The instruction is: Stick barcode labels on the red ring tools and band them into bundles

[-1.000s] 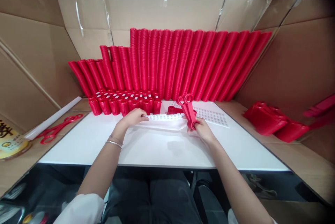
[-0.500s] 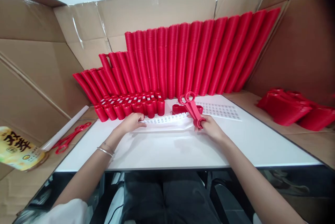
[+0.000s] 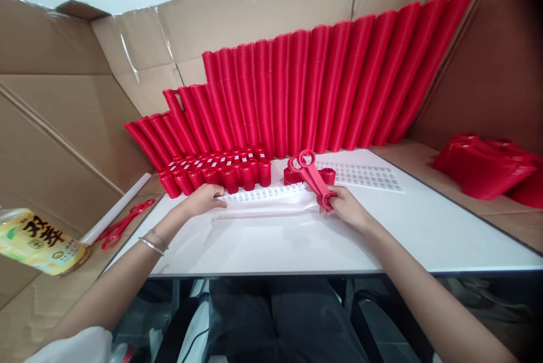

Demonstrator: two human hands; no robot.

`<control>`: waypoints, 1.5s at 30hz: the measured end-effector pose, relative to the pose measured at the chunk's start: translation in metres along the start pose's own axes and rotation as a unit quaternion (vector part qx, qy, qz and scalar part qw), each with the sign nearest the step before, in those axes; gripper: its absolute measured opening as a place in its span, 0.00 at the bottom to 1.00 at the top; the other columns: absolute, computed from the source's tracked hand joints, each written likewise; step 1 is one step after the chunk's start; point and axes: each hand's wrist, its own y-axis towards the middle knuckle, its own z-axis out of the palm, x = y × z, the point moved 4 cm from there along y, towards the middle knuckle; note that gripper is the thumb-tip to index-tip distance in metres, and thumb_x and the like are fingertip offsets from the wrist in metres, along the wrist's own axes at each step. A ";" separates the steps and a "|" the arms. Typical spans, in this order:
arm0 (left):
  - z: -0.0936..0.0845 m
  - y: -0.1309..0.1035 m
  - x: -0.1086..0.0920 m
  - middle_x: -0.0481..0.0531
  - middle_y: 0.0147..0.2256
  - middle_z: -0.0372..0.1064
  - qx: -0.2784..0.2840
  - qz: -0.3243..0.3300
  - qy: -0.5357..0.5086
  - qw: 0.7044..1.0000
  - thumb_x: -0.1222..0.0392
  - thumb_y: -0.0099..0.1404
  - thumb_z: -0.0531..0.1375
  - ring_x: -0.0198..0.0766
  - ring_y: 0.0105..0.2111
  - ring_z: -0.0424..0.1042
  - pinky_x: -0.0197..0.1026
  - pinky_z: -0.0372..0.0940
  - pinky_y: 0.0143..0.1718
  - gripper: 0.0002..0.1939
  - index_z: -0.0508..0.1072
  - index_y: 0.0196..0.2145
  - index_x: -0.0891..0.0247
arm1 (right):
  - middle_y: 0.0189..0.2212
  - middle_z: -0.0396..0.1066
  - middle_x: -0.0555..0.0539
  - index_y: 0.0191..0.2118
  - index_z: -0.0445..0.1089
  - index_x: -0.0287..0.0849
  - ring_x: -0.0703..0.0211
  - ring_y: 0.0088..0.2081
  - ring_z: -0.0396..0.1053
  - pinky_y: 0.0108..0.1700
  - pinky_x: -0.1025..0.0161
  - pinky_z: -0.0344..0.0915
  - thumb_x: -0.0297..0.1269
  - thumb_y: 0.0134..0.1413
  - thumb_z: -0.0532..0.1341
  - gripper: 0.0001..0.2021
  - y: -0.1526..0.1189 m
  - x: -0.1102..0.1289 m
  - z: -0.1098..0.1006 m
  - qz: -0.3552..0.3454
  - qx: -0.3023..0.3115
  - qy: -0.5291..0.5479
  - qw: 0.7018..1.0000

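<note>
My left hand (image 3: 202, 199) pinches the left end of a white sheet of small printed labels (image 3: 263, 204), bent into a curve just above the white tabletop (image 3: 254, 250). In my right hand (image 3: 347, 204) is a small bundle of red plastic pieces with ring-shaped ends (image 3: 313, 177), tilted with the rings up and to the left. The sheet's right end meets this hand behind the bundle; whether the fingers also grip it is hidden. Just beyond the sheet lies a short red stack (image 3: 292, 176). Another label sheet (image 3: 369, 175) lies flat at the right.
Bundled red pieces with white labels (image 3: 229, 179) stand at back left. Tall red stacks (image 3: 297, 91) lean against the cardboard wall (image 3: 275, 7). More red pieces lie in a pile (image 3: 483, 168) at right. Crossed red pieces (image 3: 125, 224), a white roll (image 3: 114, 209) and a yellow-labelled bottle (image 3: 42, 241) are at left.
My left hand has moved a little left with the sheet's end. My right hand keeps the red bundle in nearly the same place. The camera view has tilted and shifted slightly.
</note>
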 end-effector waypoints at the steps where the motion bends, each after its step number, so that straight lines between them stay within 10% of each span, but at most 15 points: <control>1: 0.000 -0.001 -0.001 0.45 0.20 0.58 0.016 -0.002 -0.010 1.000 0.51 0.54 0.58 0.38 0.23 0.59 0.35 0.50 0.23 0.14 0.63 0.20 0.64 | 0.16 0.62 0.50 0.45 0.67 0.31 0.63 0.19 0.58 0.23 0.67 0.55 0.28 0.34 0.47 0.27 0.000 0.000 0.000 0.001 -0.001 -0.001 1.000; 16: -0.010 -0.024 0.014 0.51 0.35 0.68 0.088 0.012 -0.028 0.996 0.53 0.58 0.56 0.46 0.34 0.67 0.39 0.60 0.34 0.14 0.69 0.38 0.65 | 0.16 0.65 0.49 0.43 0.67 0.32 0.61 0.21 0.60 0.21 0.68 0.54 0.29 0.34 0.47 0.26 -0.002 0.000 0.005 0.004 0.039 0.008 0.999; 29: 0.043 0.046 -0.105 0.52 0.37 0.65 -0.015 0.118 -0.041 0.992 0.59 0.58 0.63 0.43 0.37 0.65 0.38 0.59 0.36 0.10 0.68 0.37 0.64 | 0.17 0.65 0.49 0.37 0.68 0.32 0.60 0.21 0.63 0.27 0.66 0.58 0.26 0.32 0.48 0.21 -0.009 0.007 0.019 -0.023 0.139 0.042 0.989; 37: 0.052 0.054 -0.108 0.47 0.29 0.68 0.064 0.142 -0.042 0.987 0.61 0.63 0.57 0.39 0.28 0.67 0.35 0.58 0.29 0.06 0.71 0.35 0.65 | 0.17 0.65 0.50 0.41 0.69 0.31 0.60 0.21 0.65 0.26 0.66 0.59 0.25 0.30 0.46 0.27 -0.009 0.005 0.022 -0.011 0.165 0.052 0.985; 42: 0.053 0.038 -0.103 0.55 0.51 0.61 0.074 0.119 -0.012 0.990 0.53 0.57 0.64 0.49 0.45 0.64 0.40 0.60 0.41 0.34 0.56 0.58 0.60 | 0.16 0.66 0.49 0.39 0.70 0.31 0.61 0.20 0.65 0.25 0.67 0.59 0.24 0.30 0.47 0.25 -0.006 0.001 0.024 -0.009 0.173 0.064 0.983; 45: 0.054 0.034 -0.099 0.56 0.47 0.64 0.076 0.095 0.023 0.992 0.56 0.54 0.66 0.51 0.42 0.66 0.41 0.60 0.39 0.36 0.56 0.58 0.61 | 0.16 0.66 0.49 0.41 0.69 0.29 0.61 0.19 0.64 0.24 0.67 0.58 0.25 0.31 0.48 0.25 -0.007 0.002 0.024 -0.003 0.176 0.075 0.981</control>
